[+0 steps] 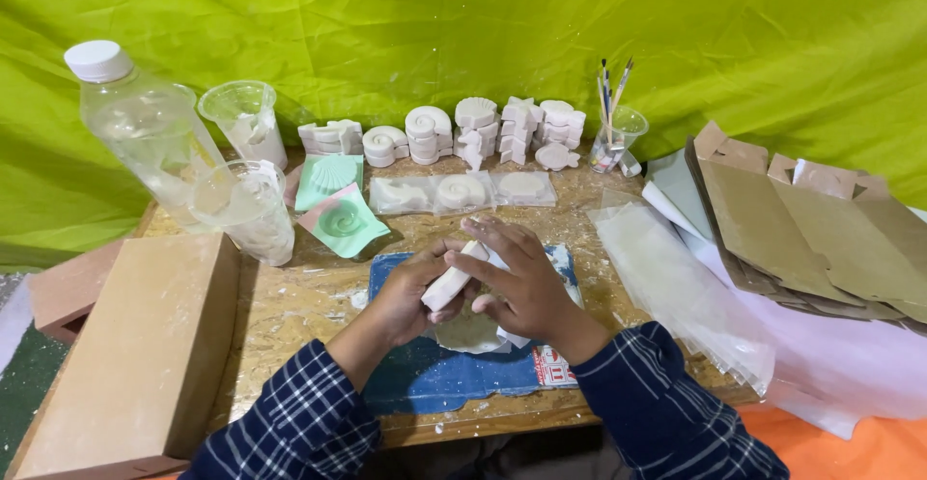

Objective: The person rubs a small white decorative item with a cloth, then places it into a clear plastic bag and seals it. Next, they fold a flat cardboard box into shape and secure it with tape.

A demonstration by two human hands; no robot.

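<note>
Plaster piece [452,283], white and blocky, sits between both my hands above the blue cloth [425,369] on the table [299,296]. Its long axis tilts from lower left up to the right. My left hand [410,292] is curled shut under its lower end; my right hand [517,282] closes over the upper end, fingers laid across it. A flat white cast [468,333] lies on the cloth just below. Farther off: green shell moulds [340,219], rows of white shell casts [454,132], clear cups [246,205], a bottle [145,127], brushes [610,89].
</note>
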